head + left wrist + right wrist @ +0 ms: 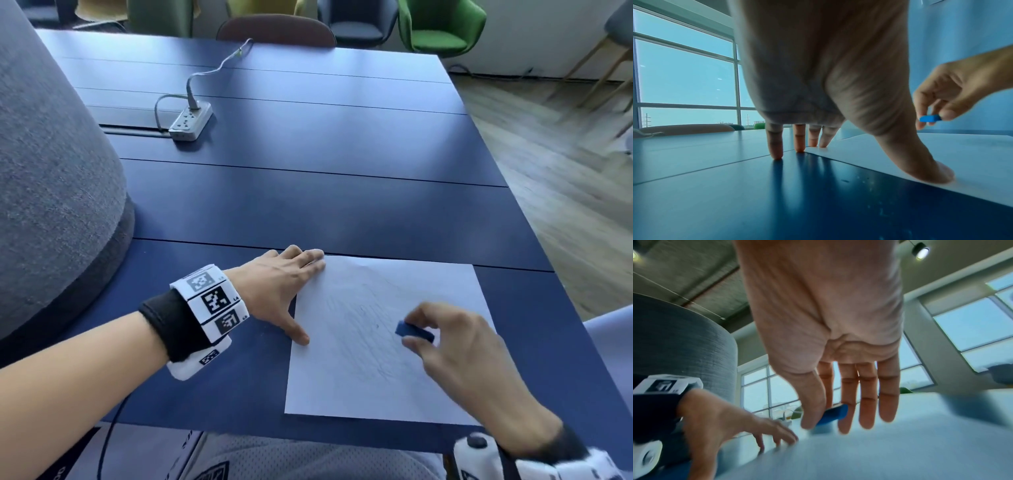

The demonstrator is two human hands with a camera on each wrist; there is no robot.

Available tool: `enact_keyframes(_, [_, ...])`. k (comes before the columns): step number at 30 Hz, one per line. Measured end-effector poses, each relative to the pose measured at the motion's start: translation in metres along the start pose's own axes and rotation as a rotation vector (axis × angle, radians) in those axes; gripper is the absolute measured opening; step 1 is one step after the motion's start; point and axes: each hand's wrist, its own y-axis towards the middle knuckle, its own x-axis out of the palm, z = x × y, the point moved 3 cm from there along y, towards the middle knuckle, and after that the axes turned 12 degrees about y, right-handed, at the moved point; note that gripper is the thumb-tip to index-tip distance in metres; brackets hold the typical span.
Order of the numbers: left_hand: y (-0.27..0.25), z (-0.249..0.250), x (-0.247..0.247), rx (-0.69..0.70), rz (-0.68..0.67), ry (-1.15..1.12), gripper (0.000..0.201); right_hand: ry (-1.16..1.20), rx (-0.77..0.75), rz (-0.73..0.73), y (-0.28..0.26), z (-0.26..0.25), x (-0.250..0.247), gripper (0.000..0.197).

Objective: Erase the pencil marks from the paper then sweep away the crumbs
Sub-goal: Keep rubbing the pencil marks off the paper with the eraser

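Paper [370,342] lies flat on the tabletop [308,205] near its front right corner, bottom edge just short of the front edge. Pencil marks [363,329] run faint and scribbled over the sheet's middle. No crumbs that I can make out on the sheet; some pale specks show on the tabletop by its left edge in the left wrist view, too small to identify.

Eraser [414,331]: small blue block, over the right middle of the paper. Your right hand [462,353] pinches it between thumb and fingers, other fingers only loosely bent. In the left wrist view the eraser sits off the sheet with a gap under it. The right wrist view is motion-blurred, so contact there is unclear.

Your left hand [284,284] is spread flat, fingers straight, holding nothing. Two fingertips land on the paper's top left corner, the other two on the bare tabletop just beside it. The thumb [298,334] presses the sheet's left edge, lower down.

Further out: a power strip [190,121] with a plugged cable lies toward the far left of the tabletop, well apart from the paper. A grey fabric-covered column [51,171] stands against the left edge. Chairs, one green [442,27], line the far side.
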Motion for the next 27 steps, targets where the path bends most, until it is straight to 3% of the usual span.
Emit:
enact_keyframes(7, [-0.001, -0.003, 0.006, -0.07, -0.041, 0.009, 0.132, 0.278, -0.131, -0.129, 0.087, -0.034, 0.014, 0.013])
enact_keyframes(12, [0.0, -0.005, 0.008, -0.093, -0.09, -0.009, 0.134, 0.206, -0.131, -0.23, 0.125, -0.031, 0.04, 0.009])
enact_keyframes(18, [0.001, -0.006, 0.01, -0.113, -0.097, -0.029, 0.136, 0.192, -0.244, -0.282, 0.139, -0.039, 0.044, 0.01])
enact_keyframes(24, [-0.001, -0.006, 0.012, -0.16, -0.187, -0.118, 0.135, 0.189, -0.268, -0.282, 0.143, -0.038, 0.051, 0.008])
enact_keyframes(27, [-0.001, -0.007, 0.011, -0.163, -0.202, -0.135, 0.135, 0.171, -0.272, -0.358, 0.131, -0.033, 0.053, 0.01])
